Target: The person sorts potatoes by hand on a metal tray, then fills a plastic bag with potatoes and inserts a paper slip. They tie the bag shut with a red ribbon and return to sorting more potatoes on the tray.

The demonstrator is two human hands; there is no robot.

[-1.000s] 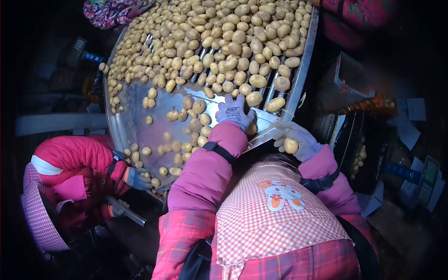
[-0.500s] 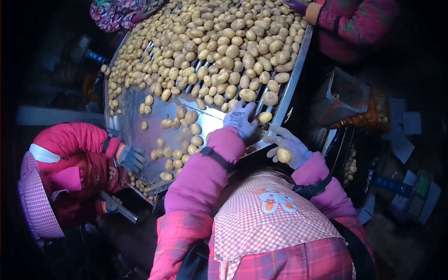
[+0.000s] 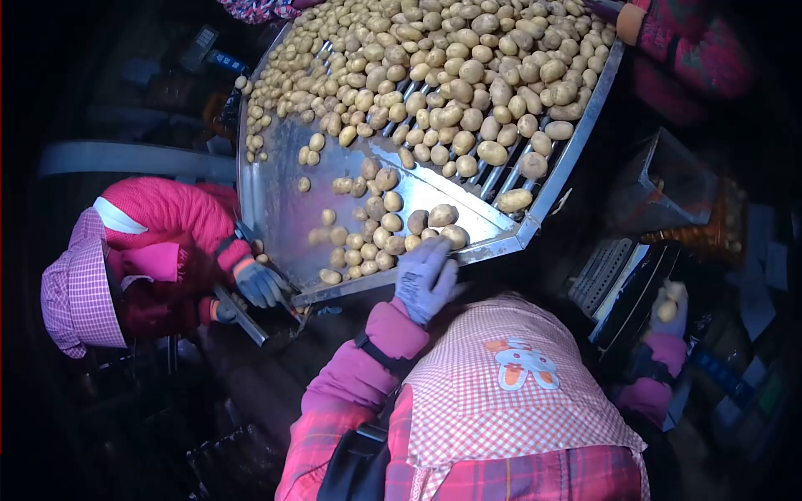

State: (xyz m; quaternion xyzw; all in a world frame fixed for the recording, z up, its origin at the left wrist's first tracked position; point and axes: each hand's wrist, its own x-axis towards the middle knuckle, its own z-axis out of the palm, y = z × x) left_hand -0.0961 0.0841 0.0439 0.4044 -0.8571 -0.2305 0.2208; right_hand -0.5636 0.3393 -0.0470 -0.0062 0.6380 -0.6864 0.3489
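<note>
Potato (image 3: 667,311) sits gripped in my right hand (image 3: 679,323), right of the black container (image 3: 637,290); my left hand (image 3: 423,282), palm hidden so I can't tell its grip, is nearer the loose potatoes (image 3: 443,215) on the metal tray (image 3: 483,219).

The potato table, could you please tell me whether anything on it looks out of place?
A potato sits right at the metal table's far-left rim, apart from the pile, so it looks misplaced; nothing else stands out.
</note>
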